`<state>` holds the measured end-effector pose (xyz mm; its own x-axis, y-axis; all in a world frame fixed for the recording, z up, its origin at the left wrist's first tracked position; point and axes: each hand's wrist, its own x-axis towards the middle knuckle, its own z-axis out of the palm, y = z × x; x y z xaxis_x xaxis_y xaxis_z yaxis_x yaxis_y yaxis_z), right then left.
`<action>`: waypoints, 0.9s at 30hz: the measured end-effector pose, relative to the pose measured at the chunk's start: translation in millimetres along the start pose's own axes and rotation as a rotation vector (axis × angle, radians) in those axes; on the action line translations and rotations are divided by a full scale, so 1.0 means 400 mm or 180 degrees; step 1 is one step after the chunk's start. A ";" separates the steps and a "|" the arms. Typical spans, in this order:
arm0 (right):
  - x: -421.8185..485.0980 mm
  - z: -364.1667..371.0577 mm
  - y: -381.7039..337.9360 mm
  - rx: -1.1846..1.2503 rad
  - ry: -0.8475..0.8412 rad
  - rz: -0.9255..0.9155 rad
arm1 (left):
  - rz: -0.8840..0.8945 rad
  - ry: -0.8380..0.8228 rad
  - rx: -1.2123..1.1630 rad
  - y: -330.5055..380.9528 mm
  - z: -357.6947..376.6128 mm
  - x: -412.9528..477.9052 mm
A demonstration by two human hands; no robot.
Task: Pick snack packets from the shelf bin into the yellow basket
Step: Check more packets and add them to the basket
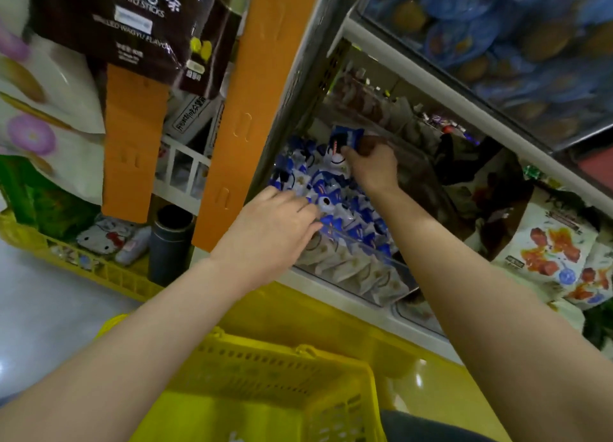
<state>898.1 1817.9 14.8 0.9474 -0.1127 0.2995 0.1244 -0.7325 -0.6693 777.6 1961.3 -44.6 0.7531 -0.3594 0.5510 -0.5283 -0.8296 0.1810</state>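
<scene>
Blue-and-white snack packet point(345, 138) is being pinched by the right hand point(373, 166) just above the clear shelf bin point(391, 259). The left hand point(275, 222), fingers extended, is resting on packets point(335, 209) inside the bin, gripping nothing. The yellow basket point(282, 372) is waiting below the bin, towards the person.

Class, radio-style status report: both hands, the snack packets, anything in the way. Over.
Right hand pinches one blue packet, lifted above the bin. Left hand rests on packets in the bin. Yellow basket waits below; path looks clear.
</scene>
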 end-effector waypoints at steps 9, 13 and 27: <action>0.070 0.076 0.031 -0.1510 -0.0984 -0.0061 | 0.0143 0.0375 -0.0105 -0.014 0.028 -0.002; 0.095 0.062 0.009 -0.2060 -0.1369 -0.0047 | 0.0193 0.0425 -0.0081 -0.018 0.032 -0.001; 0.082 0.119 0.032 -0.1076 -0.1152 -0.0167 | 0.0137 0.0481 -0.0068 -0.015 0.039 0.000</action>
<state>944.9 1836.7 -16.1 0.9914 0.1267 0.0314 0.1290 -0.9144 -0.3836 786.9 1959.3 -58.5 0.6629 -0.3247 0.6746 -0.5683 -0.8049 0.1710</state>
